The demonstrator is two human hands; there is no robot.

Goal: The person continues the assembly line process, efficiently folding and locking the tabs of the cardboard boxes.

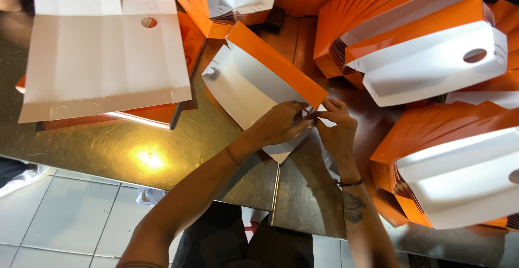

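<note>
Both hands pinch one end of a half-folded orange-and-white box (pixel 259 78) on the steel table (pixel 108 143): left hand (pixel 278 123) w/ fingers curled on the flap, right hand (pixel 338 127) gripping its corner (fingertips nearly touching). Folded box stacks (pixel 427 57) just beyond right hand; flat blank (pixel 102 57) well left of left hand.

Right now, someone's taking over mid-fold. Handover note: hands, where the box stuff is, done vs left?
Left hand and right hand: both pinch the near corner of a half-folded orange-and-white box on the metal table.
Flat blanks: stacked at far left, white side up.
Done: folded boxes nested in rows at right and near right, and more at the top.
Left: this box's corner is not closed yet; the flat blanks are unfolded.
</note>
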